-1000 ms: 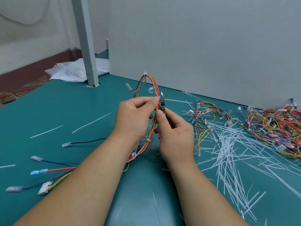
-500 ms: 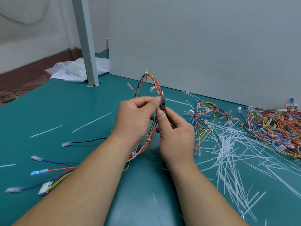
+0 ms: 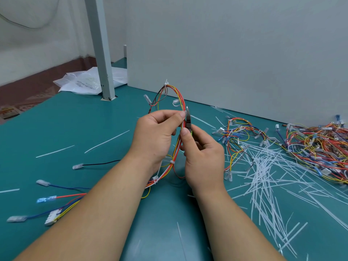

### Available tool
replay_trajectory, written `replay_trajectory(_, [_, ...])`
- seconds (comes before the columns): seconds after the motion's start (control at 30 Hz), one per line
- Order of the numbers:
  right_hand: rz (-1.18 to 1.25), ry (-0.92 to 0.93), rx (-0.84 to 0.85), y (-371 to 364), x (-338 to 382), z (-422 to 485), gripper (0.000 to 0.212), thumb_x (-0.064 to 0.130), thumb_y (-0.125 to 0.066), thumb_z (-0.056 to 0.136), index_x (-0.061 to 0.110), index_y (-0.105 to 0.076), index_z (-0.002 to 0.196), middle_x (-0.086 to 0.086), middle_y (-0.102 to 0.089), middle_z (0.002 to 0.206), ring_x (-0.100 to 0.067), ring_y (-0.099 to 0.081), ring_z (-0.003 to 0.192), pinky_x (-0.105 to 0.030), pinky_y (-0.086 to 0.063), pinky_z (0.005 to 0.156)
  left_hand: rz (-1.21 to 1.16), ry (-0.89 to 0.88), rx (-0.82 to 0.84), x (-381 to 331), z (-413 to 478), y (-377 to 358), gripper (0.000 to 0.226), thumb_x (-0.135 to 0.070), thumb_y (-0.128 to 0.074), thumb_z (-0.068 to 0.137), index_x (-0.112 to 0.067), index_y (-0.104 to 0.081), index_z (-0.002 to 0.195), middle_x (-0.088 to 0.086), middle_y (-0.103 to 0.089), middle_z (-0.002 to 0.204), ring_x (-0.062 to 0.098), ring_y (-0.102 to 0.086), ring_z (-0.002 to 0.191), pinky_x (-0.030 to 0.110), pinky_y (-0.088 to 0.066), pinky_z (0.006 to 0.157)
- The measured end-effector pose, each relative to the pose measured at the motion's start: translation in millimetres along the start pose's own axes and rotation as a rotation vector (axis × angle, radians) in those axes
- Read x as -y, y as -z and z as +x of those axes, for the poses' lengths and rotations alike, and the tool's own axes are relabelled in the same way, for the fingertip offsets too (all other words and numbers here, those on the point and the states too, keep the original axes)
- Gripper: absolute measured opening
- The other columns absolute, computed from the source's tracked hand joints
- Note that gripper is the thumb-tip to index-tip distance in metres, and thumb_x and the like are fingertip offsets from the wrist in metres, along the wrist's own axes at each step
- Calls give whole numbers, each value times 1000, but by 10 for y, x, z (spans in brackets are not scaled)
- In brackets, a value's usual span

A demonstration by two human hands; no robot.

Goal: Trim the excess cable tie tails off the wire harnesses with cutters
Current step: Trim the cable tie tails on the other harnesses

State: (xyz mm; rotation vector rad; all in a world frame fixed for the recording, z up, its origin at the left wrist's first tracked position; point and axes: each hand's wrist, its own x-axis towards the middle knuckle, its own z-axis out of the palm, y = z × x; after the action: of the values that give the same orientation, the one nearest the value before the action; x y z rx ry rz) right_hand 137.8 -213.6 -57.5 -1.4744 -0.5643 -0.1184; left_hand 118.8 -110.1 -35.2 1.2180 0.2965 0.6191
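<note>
Faint print on the plastic bag (image 3: 84, 83) is too blurred; nothing legible.

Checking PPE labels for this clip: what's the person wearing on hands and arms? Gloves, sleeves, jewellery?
No gloves: left hand and right hand are bare, with no rings, watch or wristband visible. The left forearm and right forearm are uncovered to the frame edge; no sleeve shows.

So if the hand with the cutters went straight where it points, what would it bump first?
Probably the wire harness: the right hand aims the cutters up and away, where red and yellow wires arch past the tip. Depth is unclear.
</note>
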Motion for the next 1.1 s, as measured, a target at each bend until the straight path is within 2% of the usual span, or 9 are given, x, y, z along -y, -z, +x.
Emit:
replay_trajectory(0.07, [7, 10, 0, 0, -15, -3, 20, 34, -66, 94, 50, -75, 88, -20, -65, 86, -11, -51, 74, -33, -47, 70, -16, 7, 0, 0, 4, 4, 10, -18, -76, 89, -18, -79, 80, 2, -64, 73, 6, -46, 58, 14, -39, 50])
replay_trajectory(0.13, [-3, 22, -15, 8, -33, 4, 16, 36, -67, 94, 49, -76, 94, -10, -73, 89, -9, -57, 77, -31, -51, 76, -59, 29, 9, -11, 14, 10, 10, -19, -75, 89, -17, -78, 79, -2, -65, 71, 8, -44, 57, 16, -37, 49])
replay_trajectory(0.27, [-16, 17, -17, 1, -48, -3, 16, 42, -66, 94, 41, -78, 105, -9, -75, 99, -30, -68, 90, -51, -57, 88, -176, 79, 57, -35, 36, 31, 18, -18, -74, 91, -17, -77, 73, -2, -67, 69, 7, -42, 53, 17, -33, 46])
replay_trajectory(0.4, [-11, 30, -7, -7, -35, -15, 17, 43, -66, 93, 42, -78, 105, -11, -76, 100, -33, -68, 94, -54, -55, 91, -160, 89, 94, -23, 30, 36, 16, -20, -75, 89, -20, -79, 73, -2, -64, 66, 8, -42, 54, 17, -33, 47])
replay_trajectory(0.47, [4, 29, -8, -5, -34, -14, 15, 41, -67, 93, 44, -78, 103, -6, -77, 98, -26, -68, 89, -48, -58, 89, -148, 82, 95, -19, 30, 38, 16, -20, -75, 88, -20, -80, 73, 1, -64, 69, 7, -42, 53, 17, -35, 46])
replay_trajectory(0.57, [17, 36, -5, 5, -31, -3, 22, 29, -67, 96, 49, -77, 98, 10, -77, 88, -4, -64, 78, -26, -55, 78, -132, 69, 90, -13, 32, 39, 14, -19, -76, 88, -18, -79, 74, 4, -64, 70, 7, -43, 52, 17, -35, 46])
replay_trajectory(0.63, [41, 38, 8, 12, -20, -3, 23, 24, -66, 97, 44, -77, 98, 15, -74, 83, 1, -60, 73, -16, -50, 74, -128, 67, 89, 0, 33, 39, 15, -18, -75, 88, -18, -79, 74, 2, -66, 69, 7, -43, 52, 17, -35, 47])
replay_trajectory(1.0, [53, 42, 42, 19, -18, 5, 25, 16, -62, 102, 37, -76, 100, 17, -68, 76, 2, -54, 67, -11, -45, 68, -108, 59, 63, 12, 42, 38, 15, -19, -75, 89, -21, -80, 75, 2, -67, 71, 7, -44, 54, 17, -36, 48])
replay_trajectory(1.1, [70, 20, 58, 12, -36, 14, 18, 22, -61, 101, 29, -78, 97, 15, -62, 72, -3, -48, 63, -13, -43, 62, -97, 62, 42, 9, 44, 43, 11, -20, -77, 88, -21, -81, 78, 6, -64, 76, 8, -43, 55, 18, -36, 49])
